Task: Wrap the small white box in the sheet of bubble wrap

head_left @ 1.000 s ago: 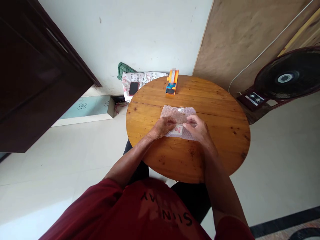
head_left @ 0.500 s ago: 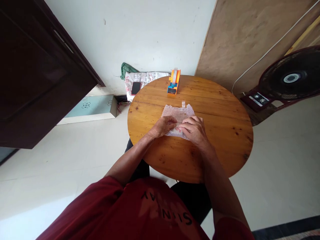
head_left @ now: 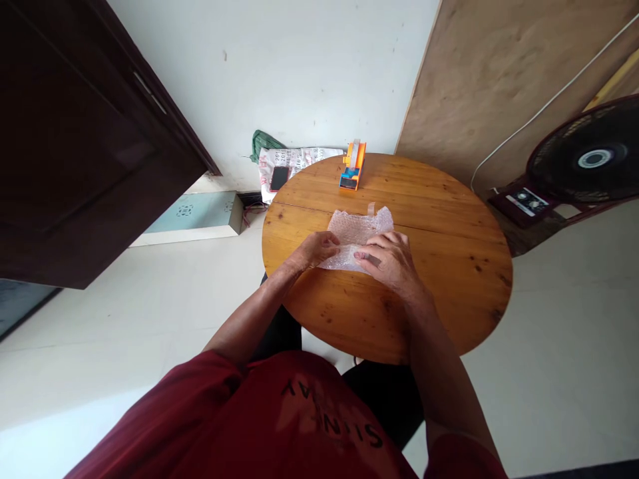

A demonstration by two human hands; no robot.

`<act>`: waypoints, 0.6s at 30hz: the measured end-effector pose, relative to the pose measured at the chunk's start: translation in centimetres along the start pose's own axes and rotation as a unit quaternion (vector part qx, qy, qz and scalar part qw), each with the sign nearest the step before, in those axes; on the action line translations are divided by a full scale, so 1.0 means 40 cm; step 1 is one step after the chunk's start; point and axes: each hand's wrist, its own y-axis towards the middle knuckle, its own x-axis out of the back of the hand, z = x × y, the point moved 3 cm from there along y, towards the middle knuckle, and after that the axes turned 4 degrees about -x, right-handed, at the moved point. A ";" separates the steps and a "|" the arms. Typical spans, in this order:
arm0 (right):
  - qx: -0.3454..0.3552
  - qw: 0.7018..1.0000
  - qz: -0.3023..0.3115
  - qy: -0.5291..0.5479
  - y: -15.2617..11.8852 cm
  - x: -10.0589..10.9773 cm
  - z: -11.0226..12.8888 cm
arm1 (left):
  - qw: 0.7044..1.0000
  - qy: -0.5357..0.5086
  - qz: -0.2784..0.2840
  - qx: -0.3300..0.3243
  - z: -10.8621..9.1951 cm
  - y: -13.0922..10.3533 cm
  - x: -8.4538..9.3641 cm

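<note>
A sheet of clear bubble wrap [head_left: 352,227] lies on the round wooden table [head_left: 449,266], with its near part folded over. My left hand [head_left: 317,250] pinches the left side of the fold between thumb and fingers. On the right side, my right hand [head_left: 390,258] has its fingers bent over the wrap and its thumb at the near layer. A short strip of clear tape [head_left: 371,208] sticks out past the wrap's far edge. Whether anything lies inside the fold, I cannot tell.
An orange and blue tape dispenser [head_left: 353,166] stands at the table's far edge. Behind it are a white printed bag [head_left: 299,157], a dark phone [head_left: 279,177] and a green bag [head_left: 264,143]. A black fan [head_left: 594,158] is at the right, a dark door [head_left: 90,133] at the left.
My left hand has moved left, away from my right hand, along the fold. More of the folded near layer shows between the hands. The view has shifted slightly.
</note>
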 end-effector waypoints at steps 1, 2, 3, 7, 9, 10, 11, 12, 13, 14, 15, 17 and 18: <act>0.000 1.000 0.001 0.000 0.000 -0.001 -0.001 | 1.000 0.023 -0.012 0.004 -0.003 0.000 0.002; 0.000 1.000 0.002 0.001 0.000 -0.001 -0.001 | 0.998 0.047 -0.028 0.006 -0.007 -0.003 0.007; 0.001 1.000 0.003 0.001 0.000 -0.001 -0.001 | 0.997 0.069 -0.046 0.007 -0.010 -0.007 0.014; 0.006 1.000 0.007 0.002 -0.002 -0.003 -0.002 | 0.987 0.136 -0.086 0.018 -0.006 -0.045 0.055; 0.009 1.000 0.006 0.007 -0.003 -0.007 -0.005 | 0.983 0.158 -0.089 0.031 0.004 -0.065 0.073; 0.010 1.000 0.004 0.009 -0.003 -0.010 -0.007 | 0.983 0.159 -0.084 0.041 0.009 -0.073 0.078; 0.011 1.000 0.000 0.011 -0.004 -0.013 -0.010 | 0.984 0.149 -0.074 0.056 0.014 -0.077 0.080; 0.012 1.000 -0.004 0.012 -0.004 -0.015 -0.012 | 0.987 0.130 -0.060 0.075 0.019 -0.080 0.079; 0.012 1.000 -0.007 0.012 -0.005 -0.017 -0.014 | 0.989 0.103 -0.046 0.096 0.021 -0.080 0.076; 0.012 1.000 -0.009 0.012 -0.005 -0.019 -0.015 | 0.990 0.074 -0.034 0.118 0.021 -0.078 0.070; 0.013 1.000 -0.010 0.013 -0.005 -0.019 -0.016 | 0.989 0.047 -0.025 0.136 0.018 -0.075 0.064; 0.018 1.000 -0.015 0.013 -0.006 -0.018 -0.015 | 0.987 0.018 -0.023 0.160 0.008 -0.066 0.053; 0.021 1.000 -0.018 0.013 -0.006 -0.017 -0.014 | 0.985 0.013 -0.027 0.167 0.003 -0.062 0.048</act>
